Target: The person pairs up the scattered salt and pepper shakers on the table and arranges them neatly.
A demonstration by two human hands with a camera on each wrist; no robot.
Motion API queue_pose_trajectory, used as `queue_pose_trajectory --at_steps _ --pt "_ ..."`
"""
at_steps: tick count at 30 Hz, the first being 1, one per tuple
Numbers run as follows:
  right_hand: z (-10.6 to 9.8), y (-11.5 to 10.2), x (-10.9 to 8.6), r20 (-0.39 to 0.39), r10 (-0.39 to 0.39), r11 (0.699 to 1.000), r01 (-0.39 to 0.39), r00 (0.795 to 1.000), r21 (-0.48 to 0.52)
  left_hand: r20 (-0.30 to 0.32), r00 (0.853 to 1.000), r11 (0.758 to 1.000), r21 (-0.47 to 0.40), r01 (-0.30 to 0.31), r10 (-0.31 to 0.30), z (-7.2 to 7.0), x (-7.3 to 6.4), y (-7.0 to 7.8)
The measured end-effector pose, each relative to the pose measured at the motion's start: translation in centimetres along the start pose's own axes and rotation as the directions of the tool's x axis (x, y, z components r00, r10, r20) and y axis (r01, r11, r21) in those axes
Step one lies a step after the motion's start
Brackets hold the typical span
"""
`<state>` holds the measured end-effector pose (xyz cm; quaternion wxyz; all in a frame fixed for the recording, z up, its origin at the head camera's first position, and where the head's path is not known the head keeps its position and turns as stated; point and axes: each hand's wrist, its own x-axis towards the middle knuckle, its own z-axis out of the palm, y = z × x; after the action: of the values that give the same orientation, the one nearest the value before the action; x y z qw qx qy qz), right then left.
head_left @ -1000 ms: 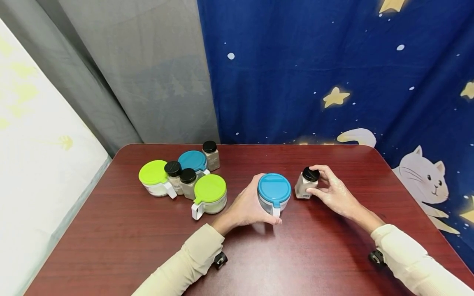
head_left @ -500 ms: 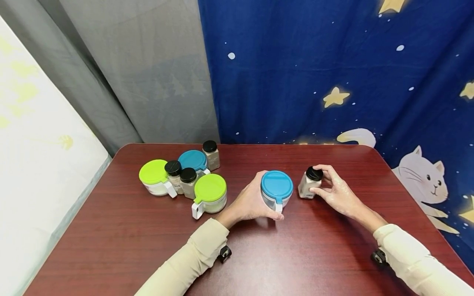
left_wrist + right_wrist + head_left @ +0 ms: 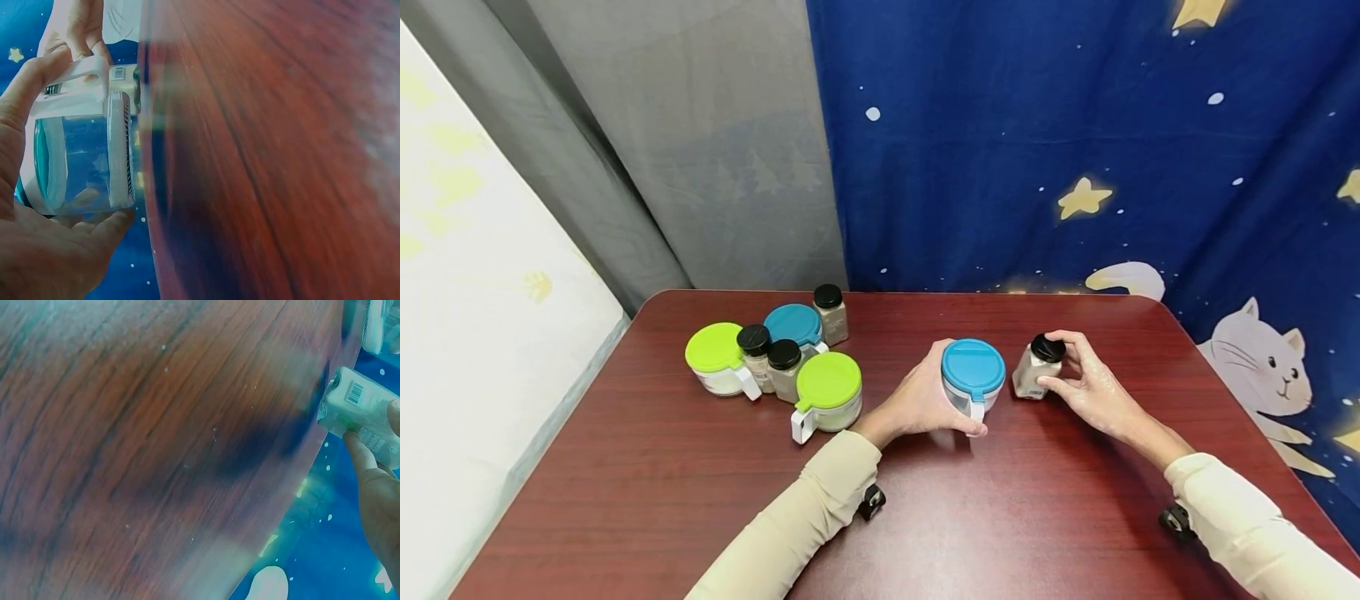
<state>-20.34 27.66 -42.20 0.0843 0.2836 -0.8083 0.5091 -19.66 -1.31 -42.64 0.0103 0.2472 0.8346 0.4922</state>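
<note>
My left hand [image 3: 919, 403] grips a clear seasoning jar [image 3: 973, 367] with a blue lid and a white handle, its fingers wrapped round the far side and the thumb by the handle. In the left wrist view the jar's transparent wall [image 3: 84, 159] shows between thumb and fingers, its base close over the tabletop. To the right, my right hand [image 3: 1093, 396] pinches a small square spice bottle [image 3: 1030, 379] with a black cap, thumb and fingers near the top. The right wrist view shows the bottle's barcode label [image 3: 355, 394] and its base near the table.
A cluster stands at the table's left: two green-lidded jars [image 3: 713, 348] [image 3: 829, 380], a blue-lidded jar [image 3: 793, 323] and three black-capped spice bottles [image 3: 831, 318] [image 3: 760, 367] [image 3: 786, 375]. Curtains [image 3: 1000, 167] hang behind the dark red table [image 3: 1000, 517].
Both hands have shifted a little to the right and slightly away, carrying the blue-lidded jar and the spice bottle with them. The cluster at the left stays put.
</note>
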Motion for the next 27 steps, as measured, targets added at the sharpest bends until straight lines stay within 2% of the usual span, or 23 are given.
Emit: queue_pose_trajectory --at_steps 7,19,27 --pt "-0.3 0.3 -0.1 0.001 0.010 1.000 -0.010 1.000 0.006 0.006 1.000 1.000 -0.004 -0.002 0.002 0.9 0.7 -0.2" --pt "-1.1 0.9 0.3 -0.011 0.008 0.999 -0.007 1.000 0.052 -0.008 1.000 1.000 -0.003 0.012 -0.012 1.4 2.5 -0.5" --pt "-1.6 1.1 0.5 0.001 0.009 0.999 -0.009 1.000 0.041 -0.005 1.000 1.000 -0.017 0.026 -0.026 1.9 3.4 -0.8"
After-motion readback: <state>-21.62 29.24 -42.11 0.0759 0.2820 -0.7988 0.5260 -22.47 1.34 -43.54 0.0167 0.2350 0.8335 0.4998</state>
